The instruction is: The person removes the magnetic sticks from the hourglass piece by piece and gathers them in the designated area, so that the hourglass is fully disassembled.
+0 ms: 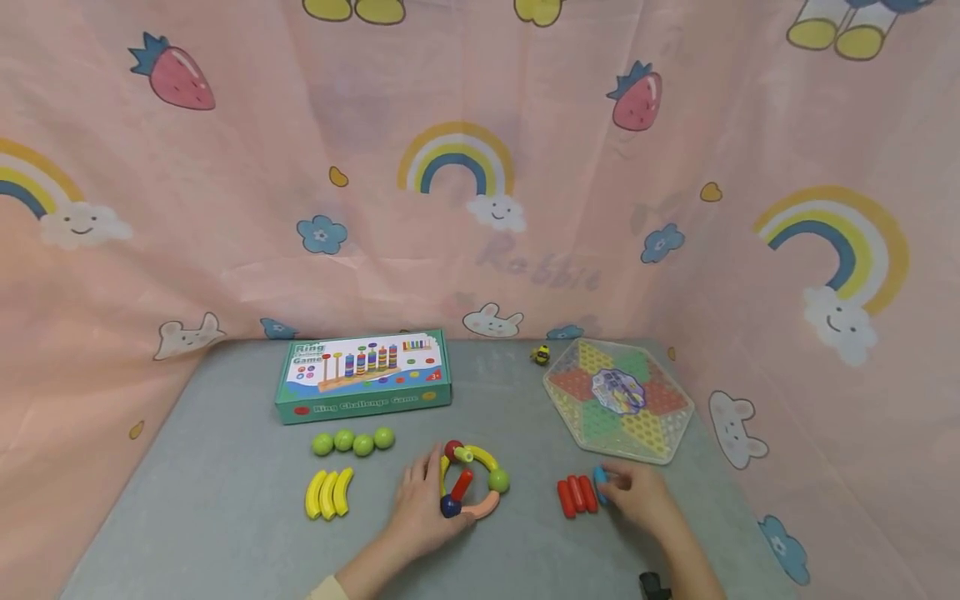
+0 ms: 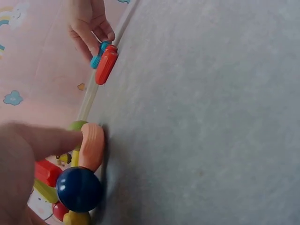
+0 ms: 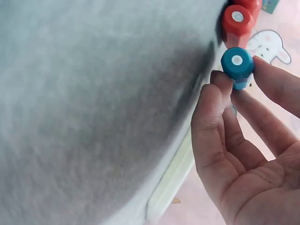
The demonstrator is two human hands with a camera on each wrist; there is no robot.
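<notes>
A small blue stick [image 3: 237, 65], seemingly light, stiff and smooth, is pinched endwise by the right hand [image 1: 639, 498]; the ring toy [image 1: 471, 482] is steadied by the left hand's [image 1: 422, 510] relaxed fingers.

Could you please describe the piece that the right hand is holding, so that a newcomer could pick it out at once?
Start at the clear hexagonal game board on the right of the grey table. In front of it lies a row of red sticks; at the row's right end, the right hand pinches the blue stick. It is the only blue one beside the red.
</notes>
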